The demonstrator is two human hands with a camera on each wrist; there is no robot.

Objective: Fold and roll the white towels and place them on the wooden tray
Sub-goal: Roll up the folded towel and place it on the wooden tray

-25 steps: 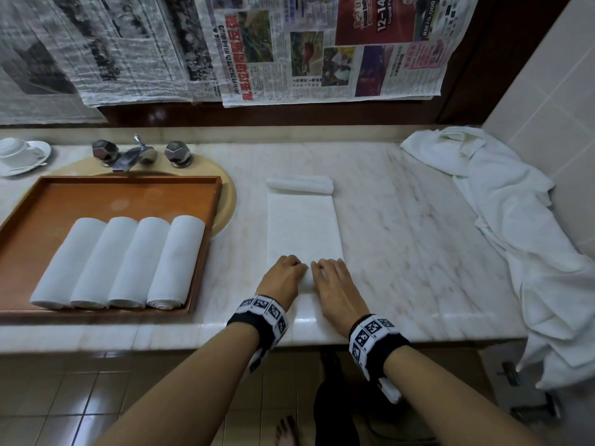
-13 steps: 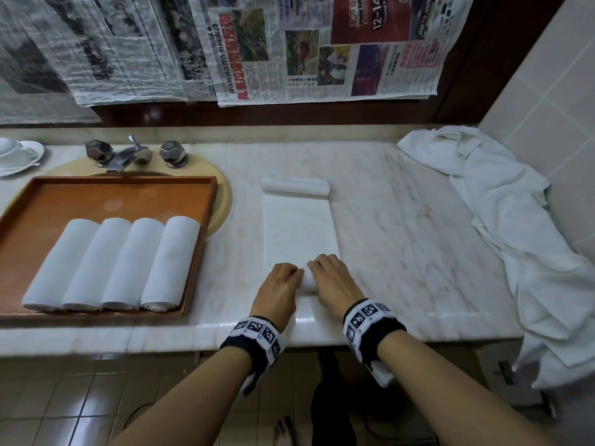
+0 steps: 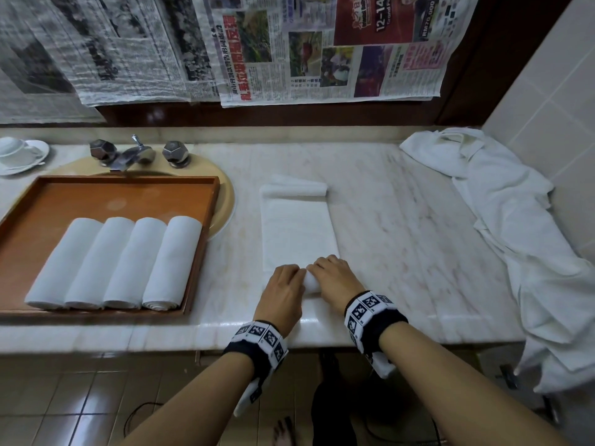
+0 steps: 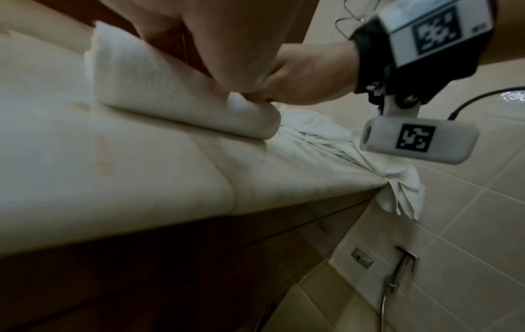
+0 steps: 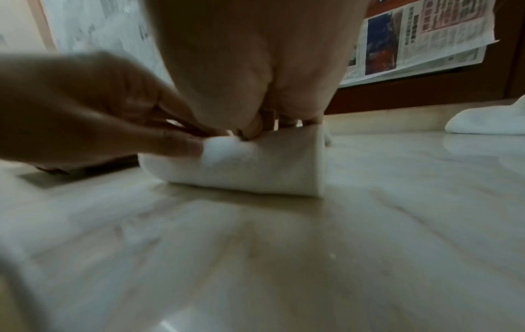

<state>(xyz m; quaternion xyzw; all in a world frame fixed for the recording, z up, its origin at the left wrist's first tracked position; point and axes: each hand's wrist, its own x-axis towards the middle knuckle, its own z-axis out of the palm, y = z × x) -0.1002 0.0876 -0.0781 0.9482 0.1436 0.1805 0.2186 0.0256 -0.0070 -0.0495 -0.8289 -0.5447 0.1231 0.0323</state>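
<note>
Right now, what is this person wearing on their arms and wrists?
Both forearms are bare, with no sleeves. Each wrist carries a black wristband ringed with white square tiles printed with black pixel-pattern markers; the right wristband matches it. Under the right wrist hangs a rounded white camera pod bearing another black marker, on a small bracket, with a thin black cable running off it.

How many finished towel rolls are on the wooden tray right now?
4. The rolled towels lie side by side in the wooden tray, toward its near edge: first, second, third, fourth. None appears hidden.
</note>
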